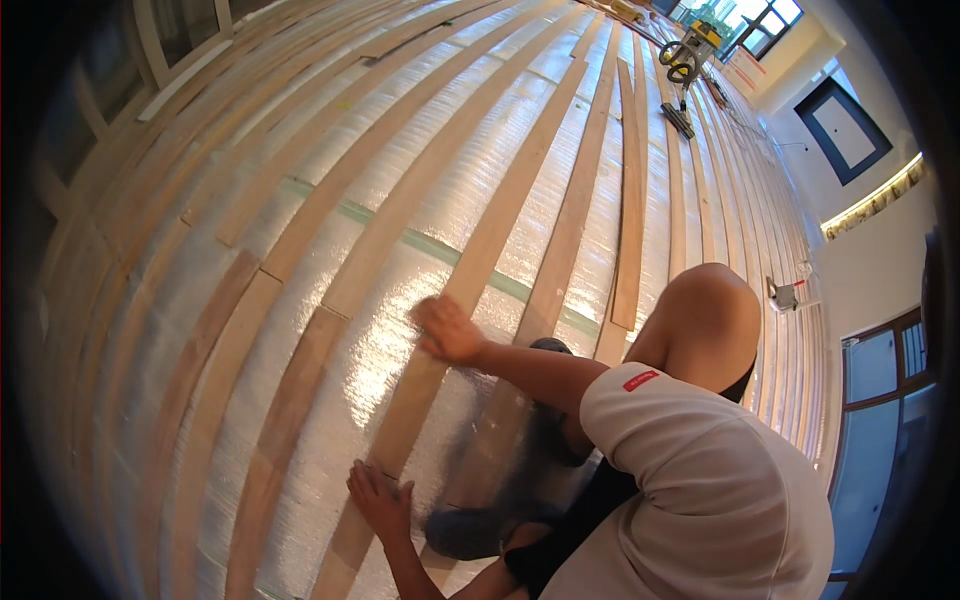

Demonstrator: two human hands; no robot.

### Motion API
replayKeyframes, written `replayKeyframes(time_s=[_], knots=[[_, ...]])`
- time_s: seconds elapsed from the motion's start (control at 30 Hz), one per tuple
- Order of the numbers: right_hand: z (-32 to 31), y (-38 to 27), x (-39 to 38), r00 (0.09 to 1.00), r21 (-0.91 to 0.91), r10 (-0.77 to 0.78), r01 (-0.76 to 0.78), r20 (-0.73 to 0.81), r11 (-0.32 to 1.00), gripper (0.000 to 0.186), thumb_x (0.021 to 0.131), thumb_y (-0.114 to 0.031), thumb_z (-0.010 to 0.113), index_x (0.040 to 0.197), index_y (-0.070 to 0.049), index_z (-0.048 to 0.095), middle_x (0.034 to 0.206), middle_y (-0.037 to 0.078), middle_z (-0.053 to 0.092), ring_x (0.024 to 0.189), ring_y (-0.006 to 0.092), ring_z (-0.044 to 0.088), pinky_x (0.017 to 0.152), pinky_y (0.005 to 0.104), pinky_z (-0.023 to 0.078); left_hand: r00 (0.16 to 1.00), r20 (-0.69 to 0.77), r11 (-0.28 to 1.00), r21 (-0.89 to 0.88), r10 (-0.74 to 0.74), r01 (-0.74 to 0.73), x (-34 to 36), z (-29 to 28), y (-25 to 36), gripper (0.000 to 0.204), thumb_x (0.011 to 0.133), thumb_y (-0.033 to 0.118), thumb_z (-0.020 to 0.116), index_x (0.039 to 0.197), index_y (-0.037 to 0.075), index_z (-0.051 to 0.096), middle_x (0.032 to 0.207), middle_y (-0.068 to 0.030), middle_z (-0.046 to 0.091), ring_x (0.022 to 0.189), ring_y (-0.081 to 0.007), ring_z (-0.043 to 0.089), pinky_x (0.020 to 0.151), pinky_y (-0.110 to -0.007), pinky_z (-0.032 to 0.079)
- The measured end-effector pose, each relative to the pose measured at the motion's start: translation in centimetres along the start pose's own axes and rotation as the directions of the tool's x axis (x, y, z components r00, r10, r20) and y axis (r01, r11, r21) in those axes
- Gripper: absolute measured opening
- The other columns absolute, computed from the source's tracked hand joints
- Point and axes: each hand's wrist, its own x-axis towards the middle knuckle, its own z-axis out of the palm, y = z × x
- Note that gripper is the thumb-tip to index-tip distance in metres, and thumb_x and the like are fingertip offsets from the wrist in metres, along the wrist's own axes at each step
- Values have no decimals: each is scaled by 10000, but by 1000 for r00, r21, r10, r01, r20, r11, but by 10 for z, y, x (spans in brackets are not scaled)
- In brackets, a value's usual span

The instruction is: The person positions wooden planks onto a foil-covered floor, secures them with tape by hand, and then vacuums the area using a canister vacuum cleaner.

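The room runs back to a far window [772, 22], with a pale wall [885, 265] on the right, and my remote feed bends it all toward the rim. Shiny foil [372, 385] covers the floor, crossed by a green band [430, 244]. Long strips [395, 215] lie over it in near-parallel rows; their regular gaps look deliberate. The wearer I watch through is crouched low, knee [705, 312] up beside the white shirt [720, 510], probably to get weight above the reach. A yellow-topped vacuum [702, 36] stands far off, near the wall.

The strip [410, 408] under both hands lies left of the knee. Its long axis runs from lower left to upper right, pointing toward the window end. The right hand [450, 332] rests across it, blurred, fingers seemingly loosely spread; I can't tell how hard it presses. The left hand [383, 502] lies palm down by the joint with the next strip [342, 548], fingers extended and thumb apart, perhaps placed to steady that meeting point.
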Motion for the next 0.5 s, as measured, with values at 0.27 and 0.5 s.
replayKeyframes(time_s=[0.27, 0.5], knots=[[2, 27, 42, 581, 3, 763, -795, -285, 607, 808, 873, -417, 641, 1424, 73, 310, 1428, 429, 251, 1358, 558, 221, 1148, 580, 166, 994, -93, 995, 87, 47, -39, 14, 11, -18, 765, 801, 445, 720, 1409, 62, 459, 1465, -204, 416, 1299, -418, 407, 1096, -572, 310], [1, 22, 45, 581, 23, 787, -801, -206, 598, 913, 825, -490, 658, 1457, 47, 277, 1484, 419, 155, 1403, 550, 121, 1163, 578, 107, 996, -71, 991, 126, 49, -40, 17, 17, -20, 688, 815, 365, 715, 1375, 40, 482, 1403, -212, 456, 1266, -434, 413, 1079, -565, 324]])
